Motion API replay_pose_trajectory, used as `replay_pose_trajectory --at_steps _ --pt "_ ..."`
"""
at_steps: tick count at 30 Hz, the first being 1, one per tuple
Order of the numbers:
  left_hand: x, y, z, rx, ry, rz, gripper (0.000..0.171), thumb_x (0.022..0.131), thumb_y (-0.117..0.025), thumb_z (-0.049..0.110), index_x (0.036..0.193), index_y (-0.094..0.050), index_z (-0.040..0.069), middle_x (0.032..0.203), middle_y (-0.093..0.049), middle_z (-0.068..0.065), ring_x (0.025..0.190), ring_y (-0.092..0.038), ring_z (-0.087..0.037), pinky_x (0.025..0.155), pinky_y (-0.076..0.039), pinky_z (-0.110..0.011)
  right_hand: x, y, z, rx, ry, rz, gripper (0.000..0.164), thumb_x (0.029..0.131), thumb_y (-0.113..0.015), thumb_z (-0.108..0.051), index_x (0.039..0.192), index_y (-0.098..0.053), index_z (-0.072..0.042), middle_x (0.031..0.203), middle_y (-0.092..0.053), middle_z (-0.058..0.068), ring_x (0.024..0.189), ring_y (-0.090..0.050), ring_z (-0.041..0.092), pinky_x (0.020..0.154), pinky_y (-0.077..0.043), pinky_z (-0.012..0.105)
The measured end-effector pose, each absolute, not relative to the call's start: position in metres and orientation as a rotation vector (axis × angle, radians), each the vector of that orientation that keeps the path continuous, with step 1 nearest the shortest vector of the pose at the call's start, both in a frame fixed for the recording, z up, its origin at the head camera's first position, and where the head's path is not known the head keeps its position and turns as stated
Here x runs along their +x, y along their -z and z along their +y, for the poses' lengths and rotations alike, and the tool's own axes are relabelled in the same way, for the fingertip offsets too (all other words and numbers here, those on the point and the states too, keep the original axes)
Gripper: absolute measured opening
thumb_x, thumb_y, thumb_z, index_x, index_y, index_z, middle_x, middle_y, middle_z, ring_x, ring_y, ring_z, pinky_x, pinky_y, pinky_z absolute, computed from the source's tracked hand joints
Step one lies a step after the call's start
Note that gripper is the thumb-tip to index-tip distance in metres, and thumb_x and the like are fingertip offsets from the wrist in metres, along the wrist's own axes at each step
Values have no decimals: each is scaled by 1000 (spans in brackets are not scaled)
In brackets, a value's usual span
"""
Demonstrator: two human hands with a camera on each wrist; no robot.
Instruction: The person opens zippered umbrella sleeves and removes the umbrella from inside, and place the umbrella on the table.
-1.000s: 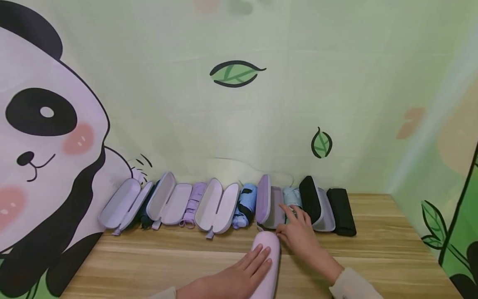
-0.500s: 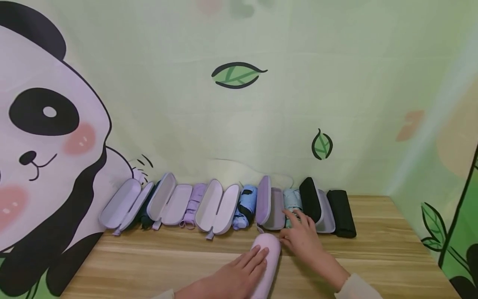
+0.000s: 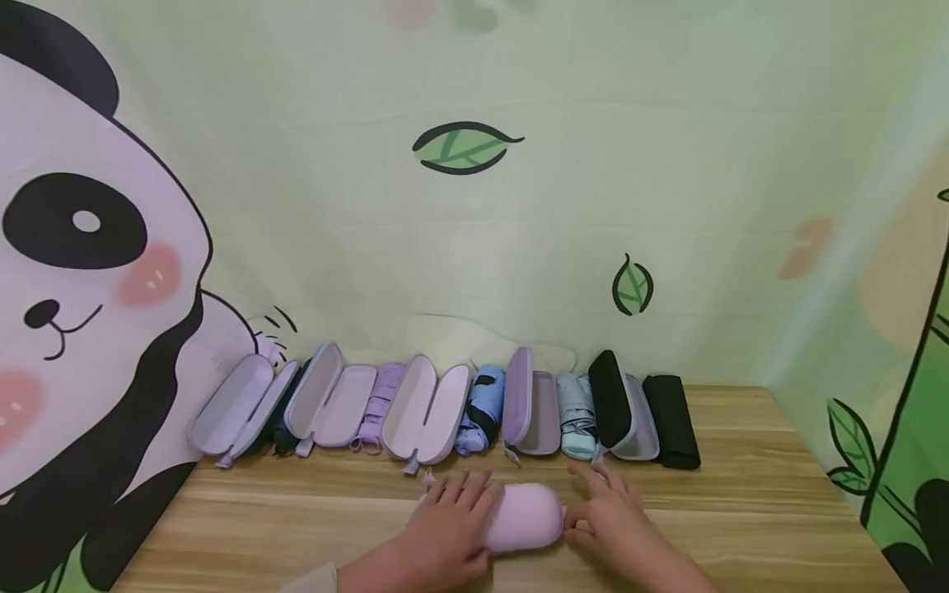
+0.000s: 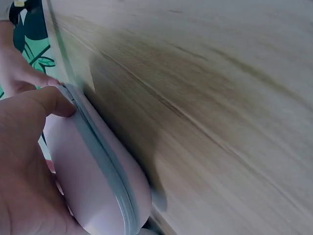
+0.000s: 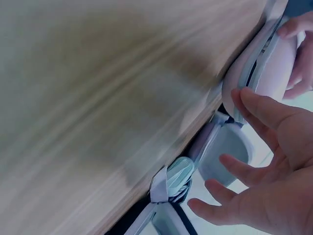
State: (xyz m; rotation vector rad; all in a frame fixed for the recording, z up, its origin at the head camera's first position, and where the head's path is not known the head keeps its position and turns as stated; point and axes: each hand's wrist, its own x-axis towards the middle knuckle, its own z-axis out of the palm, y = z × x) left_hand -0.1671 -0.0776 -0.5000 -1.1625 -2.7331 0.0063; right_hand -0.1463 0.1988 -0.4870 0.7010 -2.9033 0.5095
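A closed pink zip case (image 3: 525, 517) lies crosswise on the wooden table, its grey zipper band (image 4: 110, 164) running along the side. My left hand (image 3: 451, 523) grips the left part of the case, thumb on the near side and fingers over the top. At the right end, my right hand (image 3: 619, 519) has thumb and forefinger tips together at the zipper seam (image 5: 254, 66), seemingly pinching the zipper; the pull itself is hidden by the fingertips. A dark gap shows in the seam beside them. The other right fingers are spread.
Behind the hands stands a row of unfolded cases and rolled compact umbrellas: a purple umbrella (image 3: 381, 403), a blue umbrella (image 3: 483, 403), a light teal umbrella (image 3: 577, 412) and a black umbrella (image 3: 672, 422). A panda-print cloth (image 3: 519, 247) hangs behind the table.
The pink case has turned from pointing away to lying crosswise, with my left hand now around it. My right hand has come back from beside the teal umbrella to the case's right end.
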Motion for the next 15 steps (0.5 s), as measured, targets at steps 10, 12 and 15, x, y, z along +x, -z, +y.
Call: replay_pose_trajectory --at_steps 10,12,15 --pt "-172 500 -83 -1188 -36 -2693 94 84 -64 72 155 -39 16 154 -46 -11 137 -46 -38 107 -35 -68 -135 487 200 818 -582 -2892 10 79 -86 -25 75 -76 -29 142 -52 23 130 -39 58 91 -35 80" --pt "-173 502 -84 -1205 -25 -2654 91 82 -66 71 153 -42 19 150 -50 -10 133 -49 -36 105 -37 -67 -136 488 203 823 -555 -2866 11 78 -86 -26 75 -76 -30 143 -51 23 130 -39 59 91 -35 80" --pt "-173 504 -85 -1236 20 -2628 88 81 -68 70 150 -45 21 144 -55 -8 128 -53 -34 104 -39 -68 -138 487 205 794 -487 -2815 15 76 -87 -25 73 -74 -32 145 -51 21 132 -39 58 93 -37 78"
